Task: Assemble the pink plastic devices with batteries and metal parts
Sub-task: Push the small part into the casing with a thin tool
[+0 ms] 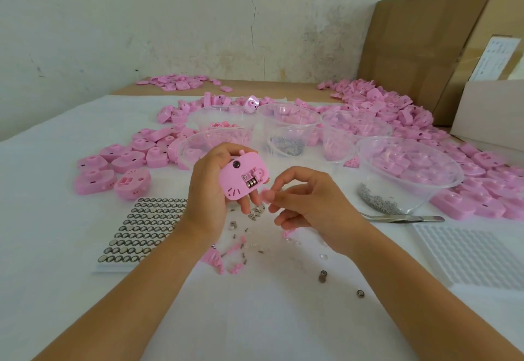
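Left hand (208, 190) grips the seemingly light, stiff pink device (241, 175) by its edges, batteries (252, 184) exposed; right hand (310, 205) pinches a tiny pink cover (266, 194), probably easily dropped.

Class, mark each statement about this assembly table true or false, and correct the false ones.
1. The left hand holds a pink device with batteries showing in it. True.
2. The right hand grips the tweezers. False: it pinches a small pink piece; the tweezers lie on the table.
3. The battery tray lies left of the left hand. True.
4. The small clear bowl beyond the hands is empty. False: it holds grey metal parts.
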The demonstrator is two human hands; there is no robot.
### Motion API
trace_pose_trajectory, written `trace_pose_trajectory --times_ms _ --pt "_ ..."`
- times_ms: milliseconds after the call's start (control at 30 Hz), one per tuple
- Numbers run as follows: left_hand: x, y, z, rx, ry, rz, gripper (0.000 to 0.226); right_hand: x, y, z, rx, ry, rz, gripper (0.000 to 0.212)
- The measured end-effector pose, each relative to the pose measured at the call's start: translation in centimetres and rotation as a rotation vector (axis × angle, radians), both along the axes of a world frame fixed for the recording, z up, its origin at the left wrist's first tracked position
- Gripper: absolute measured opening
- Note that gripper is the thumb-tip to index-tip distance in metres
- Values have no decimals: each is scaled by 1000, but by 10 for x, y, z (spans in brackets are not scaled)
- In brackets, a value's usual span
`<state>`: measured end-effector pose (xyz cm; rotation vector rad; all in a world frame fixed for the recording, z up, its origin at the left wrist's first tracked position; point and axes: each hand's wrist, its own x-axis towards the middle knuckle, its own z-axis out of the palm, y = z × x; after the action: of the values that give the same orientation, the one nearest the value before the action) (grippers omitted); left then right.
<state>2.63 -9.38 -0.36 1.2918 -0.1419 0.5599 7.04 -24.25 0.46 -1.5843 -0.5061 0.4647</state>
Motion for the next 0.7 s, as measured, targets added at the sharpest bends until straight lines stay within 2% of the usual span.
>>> trace_pose_trajectory --times_ms 200,333,433,567,700 --pt "0 -1 0 9 -35 60 27 7 -12 -1 263 64 -87 9" --pt "0 -4 -3 31 -11 42 23 5 -15 5 366 -45 -109 10" --pt "1 -6 -5 21 39 4 25 3 -16 7 402 -139 -137 18" --pt "1 -8 -7 45 90 -97 26 0 -15 8 366 -225 -118 12" --pt "0 -12 -8 54 107 -177 19 -3 -15 9 317 -288 -134 15"
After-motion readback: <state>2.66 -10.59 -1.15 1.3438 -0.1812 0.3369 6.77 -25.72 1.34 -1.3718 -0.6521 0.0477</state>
